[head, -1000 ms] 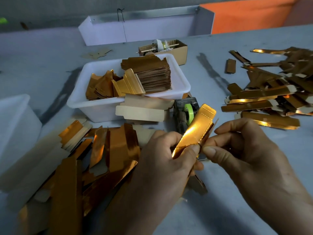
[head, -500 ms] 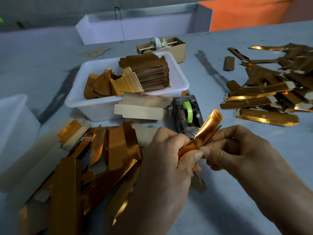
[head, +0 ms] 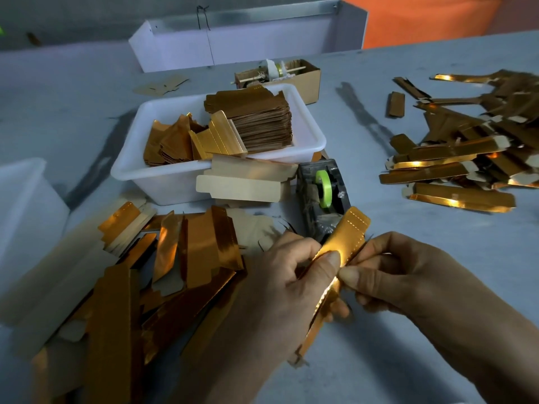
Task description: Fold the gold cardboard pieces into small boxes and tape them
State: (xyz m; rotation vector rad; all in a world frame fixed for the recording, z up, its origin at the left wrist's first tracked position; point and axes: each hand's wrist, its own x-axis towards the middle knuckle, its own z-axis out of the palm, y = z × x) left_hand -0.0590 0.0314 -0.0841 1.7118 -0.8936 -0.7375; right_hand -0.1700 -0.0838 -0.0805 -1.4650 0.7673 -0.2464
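A long gold cardboard piece (head: 348, 239) is held upright-tilted between both hands in front of me. My left hand (head: 280, 293) pinches it with thumb on its shiny face. My right hand (head: 402, 278) pinches its right edge with thumb and fingers. Its lower end pokes out below my left hand. A grey tape dispenser (head: 322, 196) with a green roll stands just behind the piece. Loose flat gold pieces (head: 180, 258) lie heaped at the left. Folded gold boxes (head: 455, 167) lie piled at the right.
A white tub (head: 309, 141) behind the dispenser holds stacked gold blanks. Beige blanks (head: 242, 182) lean against its front. Farther back are a small brown cardboard box (head: 303, 74) and a white tray (head: 233, 45); another white container (head: 23, 217) sits at the left edge.
The gold piece has turned so its flat face shows again and has dropped slightly lower. Both hands have kept their pinch and shifted a little toward me.
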